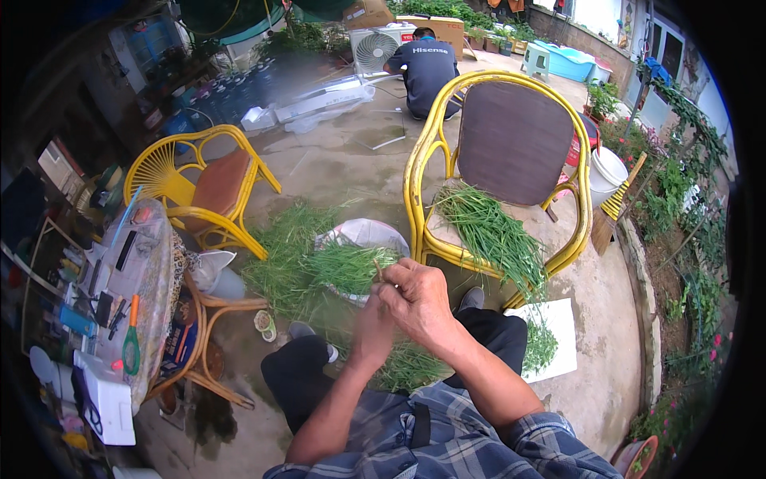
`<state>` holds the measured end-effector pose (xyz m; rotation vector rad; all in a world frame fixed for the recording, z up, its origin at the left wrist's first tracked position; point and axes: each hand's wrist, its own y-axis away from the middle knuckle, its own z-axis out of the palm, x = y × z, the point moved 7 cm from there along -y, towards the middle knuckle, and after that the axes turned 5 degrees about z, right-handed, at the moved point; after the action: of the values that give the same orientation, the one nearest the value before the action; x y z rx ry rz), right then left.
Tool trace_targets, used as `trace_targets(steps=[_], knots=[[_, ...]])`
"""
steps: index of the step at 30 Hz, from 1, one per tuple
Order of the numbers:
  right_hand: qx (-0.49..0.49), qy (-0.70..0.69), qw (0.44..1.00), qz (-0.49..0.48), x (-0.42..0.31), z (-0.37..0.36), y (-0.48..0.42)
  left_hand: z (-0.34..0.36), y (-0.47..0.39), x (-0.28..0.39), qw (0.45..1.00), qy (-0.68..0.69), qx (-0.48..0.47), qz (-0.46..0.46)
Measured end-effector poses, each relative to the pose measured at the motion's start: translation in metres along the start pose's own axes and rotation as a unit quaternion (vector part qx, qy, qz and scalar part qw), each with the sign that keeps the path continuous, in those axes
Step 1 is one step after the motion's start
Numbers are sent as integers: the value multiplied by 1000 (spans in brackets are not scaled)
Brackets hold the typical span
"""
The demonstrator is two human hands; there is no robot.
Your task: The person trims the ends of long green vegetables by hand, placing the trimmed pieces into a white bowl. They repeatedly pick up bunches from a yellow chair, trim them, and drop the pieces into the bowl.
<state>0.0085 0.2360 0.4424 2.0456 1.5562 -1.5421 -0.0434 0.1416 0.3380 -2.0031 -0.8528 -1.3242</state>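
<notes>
My right hand (422, 296) is raised in front of my lap, its fingertips pinched on a thin brown strip (377, 269) that sticks up. Against those fingers rests my left hand (372, 329), blurred, so its grip is unclear. Just beyond both hands, long thin green leaves like chives (347, 263) fill a white woven sack (374, 230) with its rim rolled down. More green stalks (290, 251) are strewn on the concrete to its left, and another heap (413, 365) lies between my legs. A thick bundle of green leaves (488, 230) hangs over the seat of a yellow rattan chair (413, 185).
A white sheet (565, 335) with green scraps lies by my right leg. To the left are a cluttered table (140, 257), holding an orange-handled green tool (131, 341), and another rattan chair (224, 179). A person (428, 78) crouches beside an air-conditioner outdoor unit (374, 51). A broom (610, 218) leans right.
</notes>
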Motion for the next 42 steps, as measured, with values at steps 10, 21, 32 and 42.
trace_targets(steps=[10, 21, 32, 42], knots=[[78, -278, 942, 168, 58, -35, -11, -11, 2, -42, 889, 442, 40, -117], [132, -323, 918, 192, 78, -95, -23, -123, -8, -36, 919, -279, 270, 65], [-44, -325, 925, 190, 45, -21, -11, -32, -10, 40, 980, 194, 1, 42], [-124, -278, 939, 161, 29, 7, -7, -46, -1, 28, 965, 259, 41, -13]])
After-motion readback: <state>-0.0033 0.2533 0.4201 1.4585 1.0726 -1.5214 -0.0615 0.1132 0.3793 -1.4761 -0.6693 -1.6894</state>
